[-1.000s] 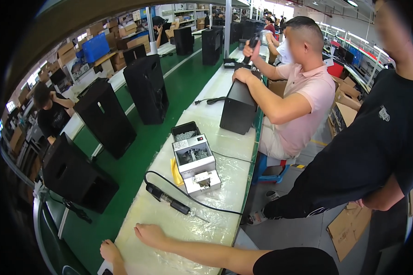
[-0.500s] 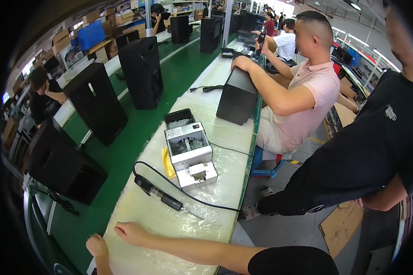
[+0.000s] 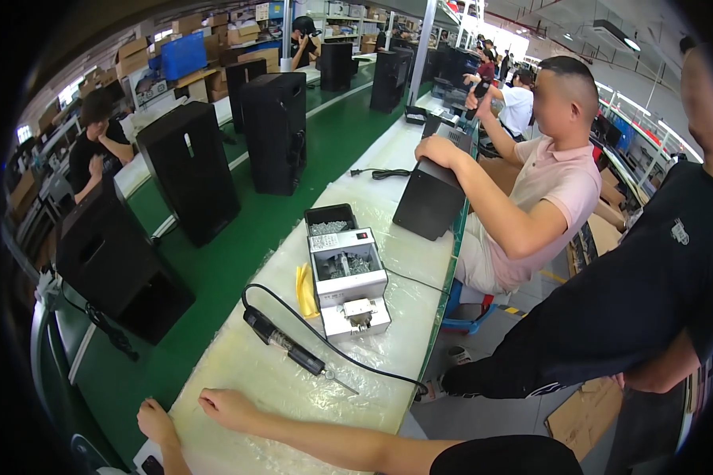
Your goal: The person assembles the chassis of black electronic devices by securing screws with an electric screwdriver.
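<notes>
My right hand (image 3: pixel 228 408) rests on the film-covered bench (image 3: pixel 293 419), its fingers curled in and nothing showing in them. Just left of it, at the bench's left edge, is my left hand (image 3: pixel 157 421), also loosely closed with no object visible. Beyond my right hand lies a black electric screwdriver (image 3: pixel 284 342) with a long thin bit and a black cable. Farther up stands a silver screw feeder (image 3: pixel 348 273) holding loose screws. A black bin (image 3: pixel 329 215) of small metal parts is behind it, and a yellow strip (image 3: pixel 306 291) lies at its left side.
Across the bench a seated co-worker in pink (image 3: pixel 543 174) holds a dark tool over a black box-shaped unit (image 3: pixel 432 198). A person in black (image 3: pixel 610 277) stands at the right. Black speaker cabinets (image 3: pixel 188 170) line the green conveyor (image 3: pixel 222 269) on the left.
My view has shifted, so most of the scene sits farther right and lower. My left hand appears slightly farther left; my right hand stays nearly in place. The screwdriver lies as before.
</notes>
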A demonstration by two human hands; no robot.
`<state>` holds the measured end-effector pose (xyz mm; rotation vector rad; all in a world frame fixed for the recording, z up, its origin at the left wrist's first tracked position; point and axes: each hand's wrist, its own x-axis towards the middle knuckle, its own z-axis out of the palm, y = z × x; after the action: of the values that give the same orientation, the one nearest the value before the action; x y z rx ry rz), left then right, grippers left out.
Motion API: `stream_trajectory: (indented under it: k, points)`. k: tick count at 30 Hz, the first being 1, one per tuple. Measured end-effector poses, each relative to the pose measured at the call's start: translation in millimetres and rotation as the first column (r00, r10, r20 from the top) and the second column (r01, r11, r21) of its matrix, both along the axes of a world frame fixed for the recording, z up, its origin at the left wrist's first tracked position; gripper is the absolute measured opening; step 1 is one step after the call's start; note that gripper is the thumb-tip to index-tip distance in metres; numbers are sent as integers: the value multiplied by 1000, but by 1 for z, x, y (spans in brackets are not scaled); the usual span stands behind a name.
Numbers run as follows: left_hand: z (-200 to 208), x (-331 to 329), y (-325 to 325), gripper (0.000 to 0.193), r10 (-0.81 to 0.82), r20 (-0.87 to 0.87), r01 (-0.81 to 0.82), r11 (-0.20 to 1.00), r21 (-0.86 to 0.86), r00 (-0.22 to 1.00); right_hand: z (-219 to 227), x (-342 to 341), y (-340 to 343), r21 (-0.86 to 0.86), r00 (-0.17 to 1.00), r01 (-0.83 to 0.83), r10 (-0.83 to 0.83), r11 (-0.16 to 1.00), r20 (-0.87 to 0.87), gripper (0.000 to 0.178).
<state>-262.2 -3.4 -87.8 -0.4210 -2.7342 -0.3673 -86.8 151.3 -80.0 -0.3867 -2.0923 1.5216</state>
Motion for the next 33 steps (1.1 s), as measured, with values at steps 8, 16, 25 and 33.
stream_trajectory:
  k: [8,16,25,33]
  points:
    - [-9,-8,-5,38,28,29,-28,1000,3,999,-3,-2,-3,-9,1000,-8,8,1000,8,17]
    - [4,1,3,35,17,55,-20,999,42,998,-7,-3,-1,-5,1000,11,-11,1000,-27,15]
    - [-5,-5,-5,26,-24,-191,28,999,19,981,-8,-1,-2,42,1000,-17,17,999,2,15]
    - [-6,-10,-8,22,-33,-190,51,995,87,981,-7,-2,-3,49,999,-18,16,999,29,15]
